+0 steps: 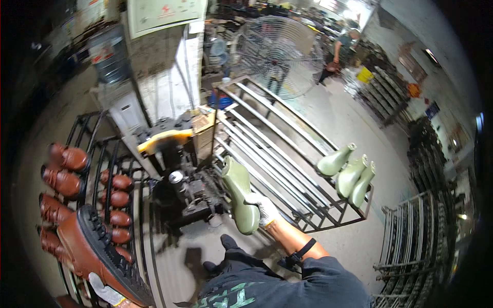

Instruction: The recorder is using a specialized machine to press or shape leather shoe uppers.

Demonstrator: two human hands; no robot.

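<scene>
My left hand, in a white knit glove, grips a brown leather shoe with a thick black lugged sole at the lower left. The shoe is tipped so its sole faces right; some of my fingers are behind it. Out in front, my gloved right hand is closed round a pale green shoe last, near its narrower middle. The last stands apart from the metal rack beyond it. Three more green lasts rest at that rack's right end.
Several brown shoes sit on black racks at the left. A dark machine with a yellow top part stands ahead, beside a water dispenser. Farther off are a large caged fan and another person. Stacked metal racks line the right.
</scene>
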